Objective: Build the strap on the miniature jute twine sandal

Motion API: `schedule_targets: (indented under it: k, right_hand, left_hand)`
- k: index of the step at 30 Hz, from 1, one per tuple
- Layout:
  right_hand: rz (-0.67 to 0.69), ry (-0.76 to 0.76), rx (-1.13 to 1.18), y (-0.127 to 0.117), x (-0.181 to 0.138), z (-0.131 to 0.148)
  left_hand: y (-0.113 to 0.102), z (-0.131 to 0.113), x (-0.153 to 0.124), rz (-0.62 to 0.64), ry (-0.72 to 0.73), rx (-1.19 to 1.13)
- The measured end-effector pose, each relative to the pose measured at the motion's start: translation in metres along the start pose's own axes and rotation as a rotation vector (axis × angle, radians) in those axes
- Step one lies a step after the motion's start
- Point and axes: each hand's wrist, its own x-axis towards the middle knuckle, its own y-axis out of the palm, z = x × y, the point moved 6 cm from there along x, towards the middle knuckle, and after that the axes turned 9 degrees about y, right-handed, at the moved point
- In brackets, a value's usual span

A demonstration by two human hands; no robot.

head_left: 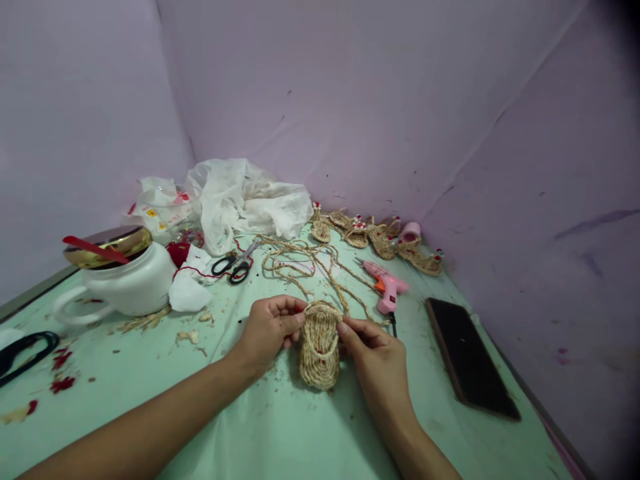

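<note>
Showing a small woven sandal (319, 347) held flat on the green table (280, 433) between two bare hands. Its long axis runs almost straight away from the person, heel end near, toe end far. The left hand (267, 329) pinches the sandal's left edge near the toe, fingers closed on the weave. The right hand (376, 357) pinches the right edge at about the same level, thumb and forefinger narrow on the strap or the cord where it meets the sole; which of the two cannot be told. Both hands lie level with the toe end, so neither is clearly nearer; the sandal sits between them, touching both.

From the toe end a jute cord (305, 261) trails away in loose loops across the table. Right of the hands lies a dark phone (467, 360), well apart. Just beyond the right hand rests a pink glue gun (386, 287), its nozzle pointing left, beside the cord. Beyond the left hand lie black scissors (235, 265), touching nothing held. Further left stands a white pot (127, 280) with a gold lid (107, 245); red scraps (63, 383) dot the table's left edge. At the back, crumpled plastic bags (240, 197) lie left and a row of finished sandals (380, 239) right, against the wall. Nothing lies between the hands and the sandal.
</note>
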Motion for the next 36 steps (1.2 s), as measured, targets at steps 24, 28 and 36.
schedule_targets:
  k: [24, 28, 36]
  right_hand:
    - [0.151, 0.056, 0.236, 0.010, 0.003, -0.008]
    - [0.173, 0.090, 0.290, 0.011, 0.002, -0.009]
    - [0.116, 0.077, 0.278, 0.006, 0.004, -0.010]
  left_hand:
    - [0.009, -0.011, 0.001, 0.129, 0.066, 0.182]
    - [0.012, -0.015, -0.002, 0.228, 0.124, 0.183]
    - [0.007, -0.019, -0.001, 0.210, 0.192, 0.285]
